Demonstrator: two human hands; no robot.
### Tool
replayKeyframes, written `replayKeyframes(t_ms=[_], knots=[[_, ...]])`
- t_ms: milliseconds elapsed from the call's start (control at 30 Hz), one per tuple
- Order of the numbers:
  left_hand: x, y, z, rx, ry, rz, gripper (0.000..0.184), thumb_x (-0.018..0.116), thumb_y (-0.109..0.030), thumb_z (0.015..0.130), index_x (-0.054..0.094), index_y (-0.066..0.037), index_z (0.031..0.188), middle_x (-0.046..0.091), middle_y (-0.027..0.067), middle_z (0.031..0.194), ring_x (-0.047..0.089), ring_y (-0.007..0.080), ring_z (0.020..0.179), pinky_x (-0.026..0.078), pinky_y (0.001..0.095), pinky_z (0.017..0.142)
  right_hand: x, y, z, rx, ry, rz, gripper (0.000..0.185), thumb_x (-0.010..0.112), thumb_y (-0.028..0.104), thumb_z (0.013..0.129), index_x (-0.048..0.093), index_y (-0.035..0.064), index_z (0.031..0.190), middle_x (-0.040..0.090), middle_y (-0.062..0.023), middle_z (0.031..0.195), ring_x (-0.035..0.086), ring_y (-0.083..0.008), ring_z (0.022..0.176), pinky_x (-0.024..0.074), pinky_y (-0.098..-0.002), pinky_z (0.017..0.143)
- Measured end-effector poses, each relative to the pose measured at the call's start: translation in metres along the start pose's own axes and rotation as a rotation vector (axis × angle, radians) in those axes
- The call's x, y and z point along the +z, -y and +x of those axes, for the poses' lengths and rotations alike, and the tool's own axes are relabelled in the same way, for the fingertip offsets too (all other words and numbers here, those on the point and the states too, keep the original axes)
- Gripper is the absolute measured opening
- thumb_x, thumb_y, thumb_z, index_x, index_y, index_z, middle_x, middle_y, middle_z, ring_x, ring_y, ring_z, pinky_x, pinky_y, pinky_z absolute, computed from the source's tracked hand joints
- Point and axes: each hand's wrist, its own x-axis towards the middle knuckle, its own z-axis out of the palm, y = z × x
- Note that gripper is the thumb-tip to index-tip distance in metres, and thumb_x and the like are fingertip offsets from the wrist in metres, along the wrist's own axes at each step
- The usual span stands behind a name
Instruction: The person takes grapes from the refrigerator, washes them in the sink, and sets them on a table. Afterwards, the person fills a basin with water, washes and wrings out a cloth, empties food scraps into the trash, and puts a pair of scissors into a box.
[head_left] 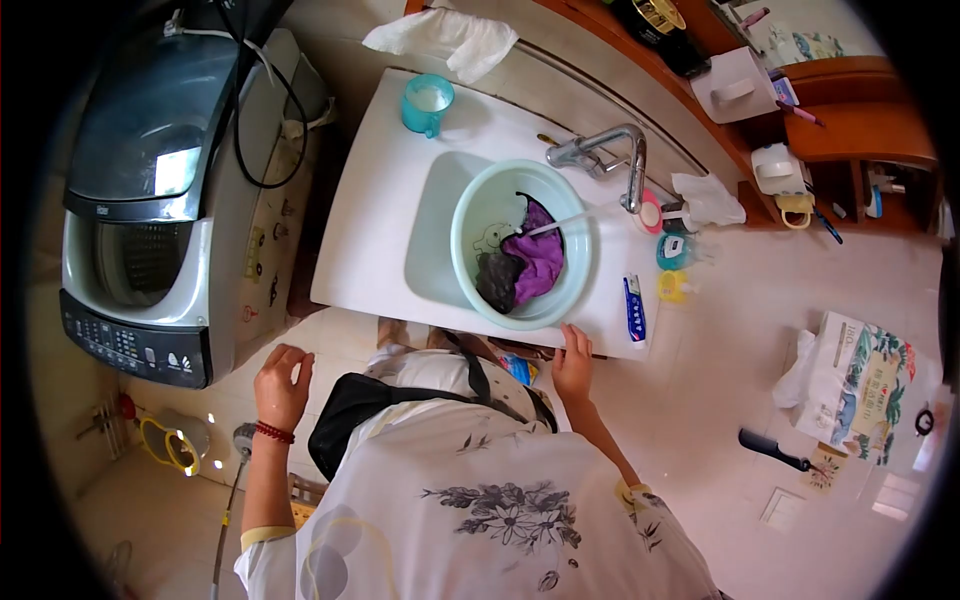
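Note:
A pale green plastic basin [468, 270] sits in the white sink [428, 235]. Inside it lie a purple cloth [540, 262] and a dark cloth [497, 280]. From the chrome faucet [637, 170] a stream of water runs into the basin onto the cloth. My left hand [282, 388], with red beads at the wrist, hangs in the air left of my body, its fingers loosely bent, thumb apart, holding nothing. At the counter's front edge, just below the basin, my right hand [573, 368] has its fingers outstretched and appears to touch the edge.
A washing machine [150, 240] with its lid up stands at the left. On the counter are a teal cup [428, 105] and a toothpaste tube [635, 310]. A soap bottle [673, 250] is at the right. Wooden shelves [850, 125] fill the upper right.

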Motion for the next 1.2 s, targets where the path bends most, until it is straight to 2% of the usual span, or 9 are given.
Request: replayKeyframes(t_ms=[100, 167, 233, 433, 567, 600, 700, 933, 1200], knots=[[-0.016, -0.019, 0.022, 0.19, -0.125, 0.189, 0.008, 0.068, -0.007, 0.079, 0.061, -0.006, 0.077, 0.06, 0.008, 0.081, 0.059, 0.0288, 0.074, 0.049, 0.0369, 0.064, 0.006, -0.008, 0.002, -0.094, 0.03, 0.013, 0.049, 0.051, -0.003, 0.077, 0.052, 0.0027, 0.126, 0.052, -0.0193, 0.124, 0.048, -0.0383, 0.114, 0.039, -0.0445, 0.099], [-0.032, -0.031, 0.04, 0.275, -0.24, 0.2, 0.008, 0.068, -0.006, 0.078, 0.06, -0.006, 0.076, 0.059, 0.0067, 0.08, 0.058, 0.0271, 0.074, 0.048, 0.0354, 0.063, 0.013, -0.014, 0.001, -0.119, 0.042, 0.041, 0.051, 0.05, -0.004, 0.075, 0.052, 0.0021, 0.126, 0.051, -0.0199, 0.126, 0.047, -0.0391, 0.115, 0.0372, -0.0454, 0.101], [-0.045, -0.033, 0.056, 0.312, -0.356, 0.279, 0.009, 0.068, -0.006, 0.078, 0.059, -0.007, 0.076, 0.058, 0.0055, 0.08, 0.057, 0.0262, 0.072, 0.047, 0.0346, 0.061, 0.01, -0.008, 0.004, -0.082, 0.069, 0.06, 0.05, 0.05, -0.005, 0.075, 0.052, 0.0006, 0.124, 0.05, -0.0199, 0.128, 0.046, -0.0392, 0.117, 0.0369, -0.045, 0.101], [-0.071, -0.031, 0.096, 0.27, -0.539, 0.359, 0.01, 0.068, -0.01, 0.079, 0.059, -0.009, 0.077, 0.057, 0.0044, 0.078, 0.056, 0.025, 0.07, 0.046, 0.0339, 0.057, 0.002, -0.005, 0.012, -0.154, 0.07, -0.009, 0.043, 0.051, -0.006, 0.078, 0.053, -0.0007, 0.12, 0.047, -0.0189, 0.131, 0.046, -0.0387, 0.117, 0.0378, -0.0445, 0.1], [-0.075, -0.017, 0.114, -0.096, -0.596, 0.246, 0.019, 0.072, -0.02, 0.078, 0.056, -0.01, 0.082, 0.056, 0.0025, 0.076, 0.057, 0.0233, 0.069, 0.045, 0.0342, 0.057, 0.004, -0.007, 0.017, -0.106, 0.104, 0.01, 0.042, 0.051, -0.006, 0.079, 0.052, 0.0, 0.12, 0.048, -0.0186, 0.13, 0.046, -0.0382, 0.118, 0.0385, -0.0443, 0.1], [-0.073, -0.007, 0.119, -0.152, -0.63, 0.196, 0.025, 0.074, -0.026, 0.077, 0.056, -0.009, 0.083, 0.056, 0.0023, 0.072, 0.057, 0.0225, 0.065, 0.045, 0.0344, 0.057, 0.006, -0.007, 0.018, -0.094, 0.111, 0.013, 0.042, 0.051, -0.006, 0.079, 0.052, 0.0002, 0.121, 0.048, -0.0186, 0.13, 0.046, -0.0381, 0.118, 0.0386, -0.0441, 0.1], [-0.069, 0.012, 0.129, -0.306, -0.685, 0.061, 0.029, 0.074, -0.029, 0.078, 0.056, -0.009, 0.086, 0.055, 0.0029, 0.067, 0.056, 0.0218, 0.06, 0.045, 0.0339, 0.056, 0.006, -0.003, 0.02, -0.084, 0.096, 0.026, 0.045, 0.051, -0.006, 0.079, 0.051, 0.0008, 0.123, 0.048, -0.0189, 0.13, 0.046, -0.038, 0.118, 0.0388, -0.0437, 0.1], [-0.067, 0.02, 0.134, -0.273, -0.725, 0.17, 0.03, 0.076, -0.031, 0.076, 0.057, -0.011, 0.087, 0.053, 0.0022, 0.063, 0.053, 0.0206, 0.056, 0.043, 0.034, 0.053, 0.017, -0.004, 0.015, -0.068, 0.039, 0.065, 0.05, 0.052, -0.005, 0.078, 0.051, 0.0041, 0.127, 0.047, -0.0191, 0.131, 0.048, -0.0377, 0.118, 0.0401, -0.0434, 0.099], [-0.058, 0.021, 0.136, -0.211, -0.774, 0.217, 0.03, 0.076, -0.033, 0.077, 0.058, -0.011, 0.085, 0.049, -0.0012, 0.059, 0.047, 0.0149, 0.051, 0.04, 0.0318, 0.049, 0.018, 0.0, 0.017, 0.014, -0.052, 0.106, 0.042, 0.053, -0.005, 0.079, 0.056, 0.0054, 0.119, 0.051, -0.0163, 0.127, 0.051, -0.0357, 0.113, 0.0443, -0.0413, 0.095]])
